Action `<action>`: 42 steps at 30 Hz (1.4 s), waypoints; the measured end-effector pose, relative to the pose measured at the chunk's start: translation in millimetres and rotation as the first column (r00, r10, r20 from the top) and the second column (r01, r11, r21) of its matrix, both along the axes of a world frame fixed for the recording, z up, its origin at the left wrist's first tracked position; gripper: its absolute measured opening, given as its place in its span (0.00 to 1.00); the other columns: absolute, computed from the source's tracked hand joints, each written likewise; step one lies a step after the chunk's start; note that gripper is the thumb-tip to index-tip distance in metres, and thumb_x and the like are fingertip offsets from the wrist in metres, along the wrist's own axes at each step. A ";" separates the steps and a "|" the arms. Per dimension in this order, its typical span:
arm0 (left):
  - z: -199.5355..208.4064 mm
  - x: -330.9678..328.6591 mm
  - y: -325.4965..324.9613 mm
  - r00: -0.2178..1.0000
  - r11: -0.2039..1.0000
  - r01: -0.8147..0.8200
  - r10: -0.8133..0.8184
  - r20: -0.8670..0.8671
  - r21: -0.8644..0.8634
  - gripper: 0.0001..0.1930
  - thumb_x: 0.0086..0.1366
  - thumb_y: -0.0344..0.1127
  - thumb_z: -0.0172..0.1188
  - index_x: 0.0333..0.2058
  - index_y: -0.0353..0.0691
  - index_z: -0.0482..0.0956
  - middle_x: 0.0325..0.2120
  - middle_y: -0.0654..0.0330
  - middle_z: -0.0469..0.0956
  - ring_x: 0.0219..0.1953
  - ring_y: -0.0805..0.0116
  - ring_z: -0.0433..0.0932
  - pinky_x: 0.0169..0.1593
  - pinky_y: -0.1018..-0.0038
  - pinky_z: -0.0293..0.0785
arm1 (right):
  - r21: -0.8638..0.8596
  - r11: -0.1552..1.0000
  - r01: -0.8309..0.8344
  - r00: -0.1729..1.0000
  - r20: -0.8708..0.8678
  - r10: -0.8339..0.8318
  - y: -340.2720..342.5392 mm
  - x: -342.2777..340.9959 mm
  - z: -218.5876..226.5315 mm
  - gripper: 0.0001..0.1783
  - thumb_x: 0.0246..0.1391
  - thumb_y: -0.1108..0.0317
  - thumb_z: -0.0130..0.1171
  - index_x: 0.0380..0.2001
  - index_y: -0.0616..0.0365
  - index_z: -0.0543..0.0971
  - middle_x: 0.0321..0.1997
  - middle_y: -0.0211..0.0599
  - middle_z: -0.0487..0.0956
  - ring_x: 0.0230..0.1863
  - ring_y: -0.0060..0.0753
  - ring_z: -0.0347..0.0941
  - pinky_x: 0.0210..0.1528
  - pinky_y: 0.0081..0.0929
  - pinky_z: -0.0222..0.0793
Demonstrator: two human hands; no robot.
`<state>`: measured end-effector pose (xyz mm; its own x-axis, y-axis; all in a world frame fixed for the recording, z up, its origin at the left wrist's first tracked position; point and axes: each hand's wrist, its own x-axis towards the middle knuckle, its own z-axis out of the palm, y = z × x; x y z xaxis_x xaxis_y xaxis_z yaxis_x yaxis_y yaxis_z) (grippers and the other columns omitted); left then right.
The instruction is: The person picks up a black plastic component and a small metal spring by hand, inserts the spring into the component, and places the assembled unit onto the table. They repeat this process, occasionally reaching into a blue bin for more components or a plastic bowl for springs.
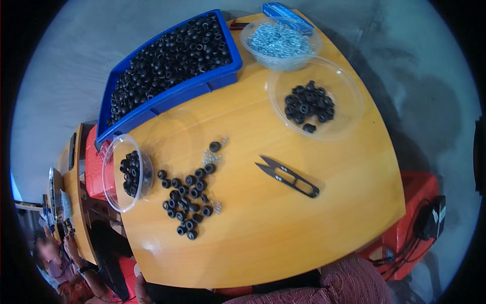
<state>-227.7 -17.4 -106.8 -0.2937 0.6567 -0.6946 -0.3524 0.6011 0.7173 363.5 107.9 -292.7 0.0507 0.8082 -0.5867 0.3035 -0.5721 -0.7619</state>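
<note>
At the lower left edge of the table, a small part of my left hand [140, 290] shows, seemingly a thumb by the rim. Its other fingers are out of sight, so whether it holds anything is hidden. My right hand is not in view. Nearest on the tabletop is a loose group of small black ring-like rubber parts [190, 203]. Small shiny metal pieces [211, 157] lie among and beside them. To the right rests a pair of black thread snips [287, 176], blades apart and pointing to the far left.
A blue bin [167, 99] full of black parts stands far left. Clear tubs hold black parts [130, 175] at left and metal pieces [281, 40] at the back. A clear lid or shallow dish [349, 109] holds more black parts. A person [76, 253] sits at another table.
</note>
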 end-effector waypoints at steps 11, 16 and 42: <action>-38.7 -83.1 -27.4 0.776 0.937 0.295 -0.349 -0.525 -0.187 0.16 0.59 0.38 0.45 0.39 0.32 0.72 0.35 0.57 0.75 0.36 0.68 0.73 0.40 0.74 0.69 | 0.015 0.943 -0.332 0.943 0.045 0.331 22.8 -26.5 -47.3 0.08 0.48 0.69 0.48 0.31 0.59 0.73 0.31 0.37 0.73 0.36 0.34 0.69 0.37 0.30 0.66; -10.5 -15.7 -0.6 0.812 0.965 0.239 -0.257 -0.524 -0.104 0.16 0.60 0.39 0.44 0.38 0.33 0.73 0.34 0.58 0.75 0.34 0.71 0.73 0.39 0.76 0.68 | 0.021 0.885 -0.466 0.877 0.146 0.458 16.1 -25.1 -37.5 0.09 0.47 0.69 0.48 0.32 0.59 0.74 0.32 0.37 0.74 0.37 0.35 0.69 0.38 0.31 0.66; 143.7 174.8 39.2 0.984 0.595 0.041 -0.163 0.071 0.803 0.09 0.62 0.35 0.46 0.32 0.35 0.71 0.14 0.66 0.62 0.16 0.79 0.58 0.19 0.83 0.54 | 0.254 0.806 -0.535 0.833 0.321 0.451 -163.7 72.6 30.3 0.11 0.43 0.67 0.45 0.25 0.61 0.75 0.32 0.47 0.74 0.36 0.41 0.71 0.39 0.35 0.65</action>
<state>-52.8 21.8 36.9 -0.1423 0.9852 0.0955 -0.4463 -0.1500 0.8822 436.2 -55.8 -262.4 -0.3056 0.8992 -0.3132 0.6685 -0.0316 -0.7431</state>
